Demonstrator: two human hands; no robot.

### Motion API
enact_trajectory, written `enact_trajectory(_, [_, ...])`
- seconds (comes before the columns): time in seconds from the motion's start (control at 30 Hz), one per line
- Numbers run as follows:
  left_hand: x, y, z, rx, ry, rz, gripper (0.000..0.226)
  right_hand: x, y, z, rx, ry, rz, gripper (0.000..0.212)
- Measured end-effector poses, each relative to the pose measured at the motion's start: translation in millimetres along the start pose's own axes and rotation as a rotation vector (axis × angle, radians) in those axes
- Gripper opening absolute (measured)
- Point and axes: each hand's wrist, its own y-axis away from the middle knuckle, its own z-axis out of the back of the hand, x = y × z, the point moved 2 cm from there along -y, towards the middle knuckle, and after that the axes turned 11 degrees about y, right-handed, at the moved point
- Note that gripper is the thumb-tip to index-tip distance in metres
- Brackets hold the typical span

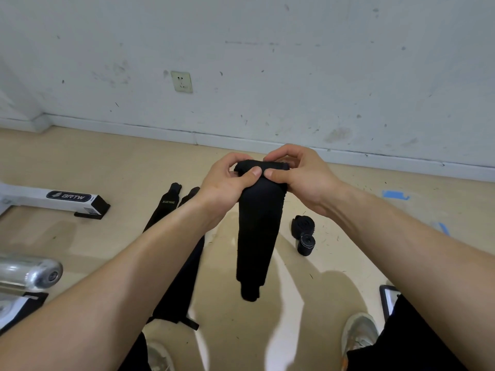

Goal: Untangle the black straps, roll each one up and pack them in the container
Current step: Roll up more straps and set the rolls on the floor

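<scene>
Left hand [227, 180] and right hand [297, 175] pinch the strap [257, 231] top at chest height so its tail hangs free for rolling.

Bright, sharp (wide-angle edge bending)

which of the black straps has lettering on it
The leftmost flat strap, printed XUEYING; the held strap and the rolled straps show no lettering.

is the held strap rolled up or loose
Mostly loose: left hand and right hand curl only the strap top; the rest hangs down.
</scene>
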Motion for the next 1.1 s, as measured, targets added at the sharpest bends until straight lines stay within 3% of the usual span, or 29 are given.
enact_trajectory(0.17, [-1.5,3.5,-1.6,0.015,0.001,-0.027,0.018,-0.8,2.5,-1.2,0.11,-0.125,-0.081,0.013])
enact_trajectory(0.3, [-3.0,5.8,-2.6,0.048,0.027,-0.025,0.02,-1.1,0.9,-0.6,0.083,-0.099,-0.011,0.006])
enact_trajectory(0.53, [-3.3,2.8,1.0,0.13,0.124,0.104,0.028,-0.4,-0.2,-1.4,0.073,-0.085,0.032,0.014])
enact_trajectory(0.73, [-6.3,5.6,-5.4,0.144,0.253,0.156,0.013,-1.0,-1.1,1.0,0.073,-0.05,0.053,0.022])
enact_trajectory(0.93, [-5.2,6.0,-5.8,0.123,0.216,0.126,0.008,-2.8,2.6,0.4,0.115,-0.111,-0.009,0.024])
enact_trajectory(1.1, [-9.5,6.6,-1.4,0.127,0.179,0.088,0.005,-2.9,4.1,-0.1,0.147,-0.239,-0.107,0.013])
